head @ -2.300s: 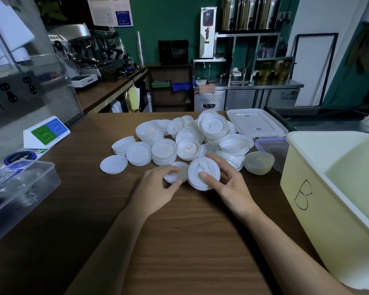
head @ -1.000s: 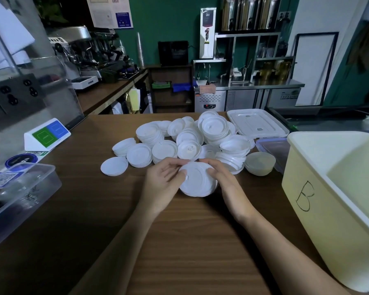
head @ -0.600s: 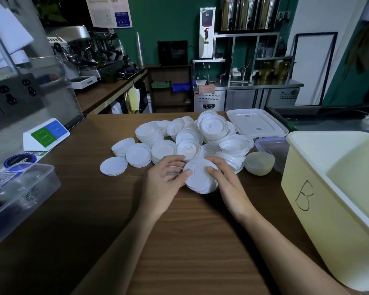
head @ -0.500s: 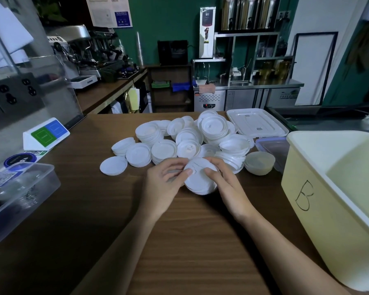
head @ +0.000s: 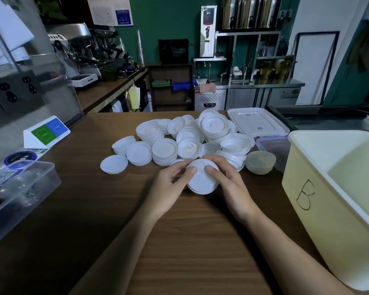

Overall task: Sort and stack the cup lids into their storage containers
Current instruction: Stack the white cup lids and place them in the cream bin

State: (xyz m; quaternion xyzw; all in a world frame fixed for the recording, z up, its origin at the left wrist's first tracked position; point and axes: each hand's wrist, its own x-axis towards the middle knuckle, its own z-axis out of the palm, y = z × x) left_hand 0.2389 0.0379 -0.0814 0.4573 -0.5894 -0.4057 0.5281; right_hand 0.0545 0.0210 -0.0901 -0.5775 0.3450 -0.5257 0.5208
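Two hands share one load here: your left hand (head: pixel 169 188) and right hand (head: pixel 231 187) both curl round a small stack of lids (head: pixel 202 180). The thumbs press on its top face and the other fingers (head: pixel 222 165) wrap behind its rim, so neither hand is spread or free. The stack sits between your fingertips, low over the wooden table (head: pixel 179 241). I cannot tell whether its near edge rests on the wood or hangs just clear. Gripping from both sides like this looks meant to square the rims, so the lids nest tightly before they travel. The stack is round, so it has no long axis across its face. Its only axis runs through the nested centres and leans toward you. That turns the top face up at your eyes, with the raised sip detail on the far side, between your thumb tips. Just beyond your fingers lies the unsorted pile of lids (head: pixel 190 139), close to your knuckles. Well off to the outer side of your right hand stands the open-topped yellow bin (head: pixel 320 194) marked B. Well off to the outer side of your left hand sits a clear tub (head: pixel 41 184). Judging by that pile, most of the sorting lies ahead of you.
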